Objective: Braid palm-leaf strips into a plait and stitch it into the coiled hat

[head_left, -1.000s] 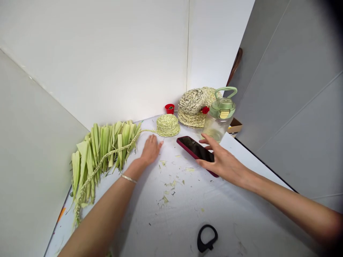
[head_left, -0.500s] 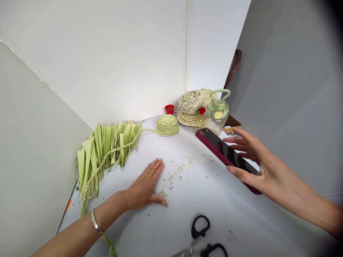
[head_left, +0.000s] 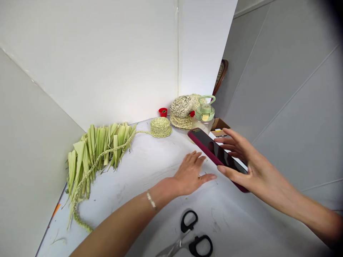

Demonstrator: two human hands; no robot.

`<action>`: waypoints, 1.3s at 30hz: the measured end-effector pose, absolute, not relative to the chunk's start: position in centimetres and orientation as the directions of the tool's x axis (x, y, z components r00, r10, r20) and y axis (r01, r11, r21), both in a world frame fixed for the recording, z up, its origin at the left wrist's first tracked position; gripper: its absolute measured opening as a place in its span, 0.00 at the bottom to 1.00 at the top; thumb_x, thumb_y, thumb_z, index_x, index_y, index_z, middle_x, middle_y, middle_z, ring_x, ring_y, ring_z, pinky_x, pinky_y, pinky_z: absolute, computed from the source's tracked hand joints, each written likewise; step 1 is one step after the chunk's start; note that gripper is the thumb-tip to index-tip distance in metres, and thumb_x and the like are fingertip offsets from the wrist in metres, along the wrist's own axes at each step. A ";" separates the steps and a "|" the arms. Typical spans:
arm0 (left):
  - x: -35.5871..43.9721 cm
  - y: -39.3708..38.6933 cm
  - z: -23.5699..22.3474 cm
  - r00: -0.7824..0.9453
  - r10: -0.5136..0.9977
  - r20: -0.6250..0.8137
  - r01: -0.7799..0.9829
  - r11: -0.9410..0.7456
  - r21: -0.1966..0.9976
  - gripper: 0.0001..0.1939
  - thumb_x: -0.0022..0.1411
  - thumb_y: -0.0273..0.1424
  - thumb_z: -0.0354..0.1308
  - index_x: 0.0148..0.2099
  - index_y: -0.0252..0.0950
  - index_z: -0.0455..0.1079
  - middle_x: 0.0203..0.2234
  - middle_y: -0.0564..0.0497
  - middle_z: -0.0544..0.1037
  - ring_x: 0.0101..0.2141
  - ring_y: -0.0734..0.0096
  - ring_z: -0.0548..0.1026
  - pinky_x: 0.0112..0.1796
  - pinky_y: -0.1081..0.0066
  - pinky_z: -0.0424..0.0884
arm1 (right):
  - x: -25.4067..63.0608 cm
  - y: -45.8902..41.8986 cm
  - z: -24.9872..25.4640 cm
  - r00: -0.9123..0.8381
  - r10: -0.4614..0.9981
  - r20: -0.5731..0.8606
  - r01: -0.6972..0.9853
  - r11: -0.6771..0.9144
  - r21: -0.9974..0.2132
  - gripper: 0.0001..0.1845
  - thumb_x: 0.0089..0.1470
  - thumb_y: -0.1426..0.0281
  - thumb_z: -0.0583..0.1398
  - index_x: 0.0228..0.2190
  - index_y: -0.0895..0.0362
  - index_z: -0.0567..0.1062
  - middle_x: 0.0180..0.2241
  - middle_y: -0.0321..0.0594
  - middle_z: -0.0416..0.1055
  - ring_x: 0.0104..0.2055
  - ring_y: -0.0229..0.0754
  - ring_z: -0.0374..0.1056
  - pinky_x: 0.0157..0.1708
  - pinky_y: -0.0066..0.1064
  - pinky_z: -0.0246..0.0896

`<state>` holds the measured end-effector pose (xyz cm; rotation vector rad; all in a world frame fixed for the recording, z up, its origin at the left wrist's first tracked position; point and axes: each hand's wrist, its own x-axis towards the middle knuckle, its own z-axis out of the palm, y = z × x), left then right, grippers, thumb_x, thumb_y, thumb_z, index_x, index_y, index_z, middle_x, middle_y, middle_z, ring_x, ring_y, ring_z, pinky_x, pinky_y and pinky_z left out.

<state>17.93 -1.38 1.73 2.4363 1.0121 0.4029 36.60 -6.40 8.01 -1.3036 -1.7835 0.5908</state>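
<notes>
Phone (head_left: 218, 156): clamped in right hand (head_left: 258, 169), between thumb and fingers
Left hand (head_left: 189, 174): palm-down, fingers apart, near phone

an open lane of table (head_left: 128, 182) is running between the leaf bundle (head_left: 100, 141) and the left hand (head_left: 189, 173). a braid (head_left: 103, 154) is trailing across the bundle to the woven coil (head_left: 160, 127), and a wall (head_left: 112, 64) is closing off the back. scissors (head_left: 179, 243) are obstructing the near side, while the phone (head_left: 211, 150) in the right hand (head_left: 254, 160) is barring the bottle's (head_left: 204, 116) near side.

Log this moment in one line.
left hand: on tabletop, thumb spread | right hand: holding phone | scissors: on tabletop, handles apart
</notes>
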 end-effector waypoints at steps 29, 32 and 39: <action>6.4 -8.4 4.4 0.479 0.829 -0.289 0.877 -0.438 0.196 0.23 0.53 0.26 0.61 0.53 0.39 0.67 0.51 0.42 0.67 0.50 0.52 0.68 0.49 0.56 0.70 | 28.7 -6.8 0.9 -0.761 0.533 0.370 0.439 0.842 -0.313 0.25 0.65 0.69 0.53 0.63 0.56 0.64 0.61 0.49 0.66 0.64 0.48 0.61 0.64 0.45 0.56; 2.9 -5.6 5.0 0.374 0.893 -0.250 0.925 -0.341 0.168 0.20 0.56 0.27 0.59 0.52 0.41 0.67 0.50 0.44 0.68 0.51 0.53 0.69 0.44 0.59 0.73 | 30.2 -9.4 -0.8 -0.859 0.491 0.146 0.396 0.818 -0.416 0.38 0.63 0.60 0.58 0.68 0.54 0.52 0.67 0.47 0.54 0.68 0.48 0.52 0.67 0.41 0.51; 2.9 -0.8 5.7 0.454 0.873 -0.176 0.891 -0.441 0.111 0.37 0.58 0.32 0.61 0.67 0.44 0.54 0.67 0.41 0.57 0.65 0.48 0.57 0.59 0.51 0.61 | 38.3 -7.5 -3.3 -0.462 0.857 0.227 0.819 0.511 -0.261 0.32 0.66 0.60 0.54 0.66 0.59 0.58 0.66 0.54 0.56 0.68 0.54 0.52 0.63 0.53 0.57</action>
